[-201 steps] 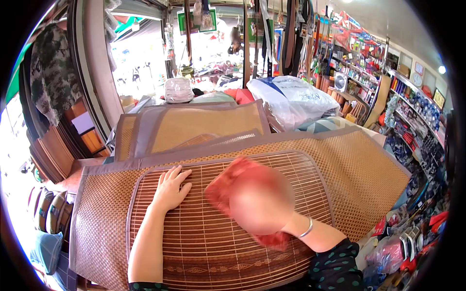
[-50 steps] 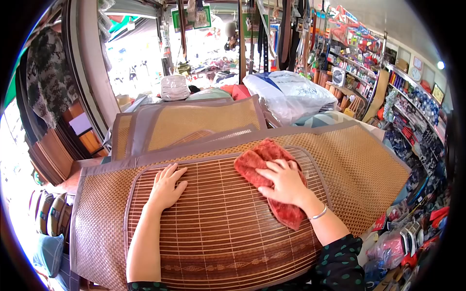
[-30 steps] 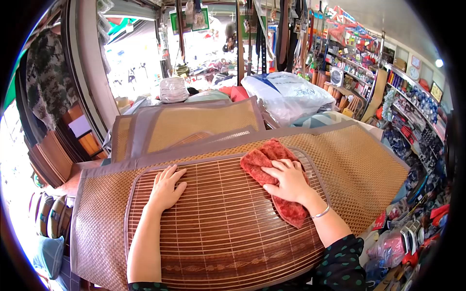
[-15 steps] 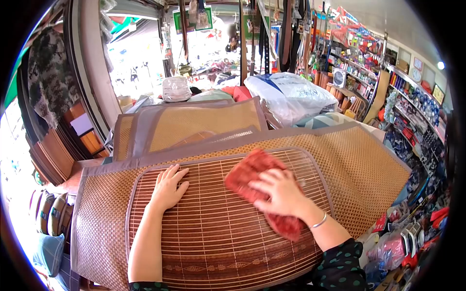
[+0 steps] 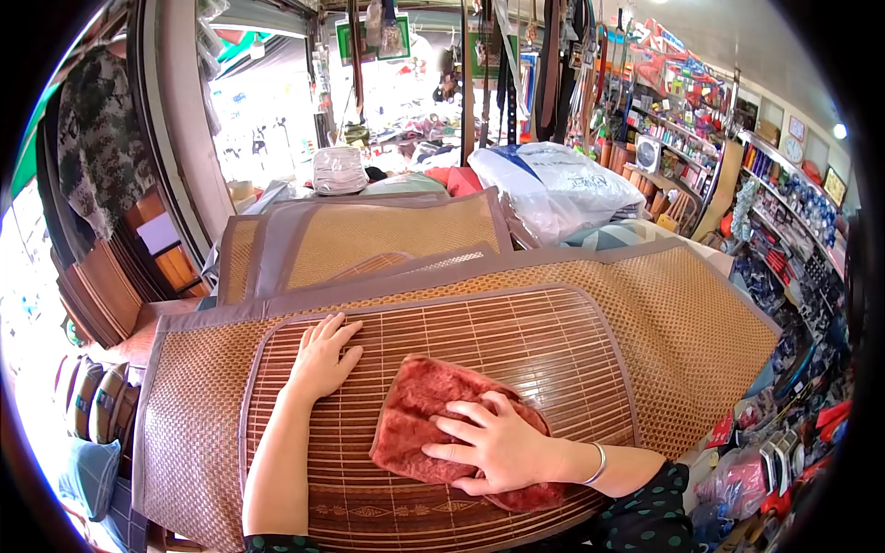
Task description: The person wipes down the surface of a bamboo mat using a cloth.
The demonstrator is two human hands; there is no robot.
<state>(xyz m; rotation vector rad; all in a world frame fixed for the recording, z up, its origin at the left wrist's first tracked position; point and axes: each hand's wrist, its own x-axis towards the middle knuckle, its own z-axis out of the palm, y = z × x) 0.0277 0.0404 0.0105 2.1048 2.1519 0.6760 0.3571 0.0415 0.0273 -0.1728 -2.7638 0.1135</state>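
A reddish-brown slatted bamboo mat [image 5: 369, 415] with a grey-brown border lies in front of me, on top of a larger tan woven mat [image 5: 194, 415]. My left hand [image 5: 323, 355] rests flat on the slats near their upper left, fingers stretched out and holding nothing. Over the lower middle of the bamboo mat lies a folded, plush red cloth [image 5: 415, 396]. My right hand [image 5: 493, 442] presses on this cloth with spread, slightly bent fingers and grips it against the slats. A patterned dark band crosses the mat below the cloth.
Behind are more woven mats [image 5: 369, 230] and a large white plastic bag [image 5: 562, 189]. Belts [image 5: 553, 74] hang overhead. Cushions [image 5: 92, 470] stand at lower left, and goods-filled shelves [image 5: 784, 184] line the right side.
My right hand has drawn the red cloth down and to the left, from the mat's upper right toward its lower middle. My left hand stays in place on the mat.
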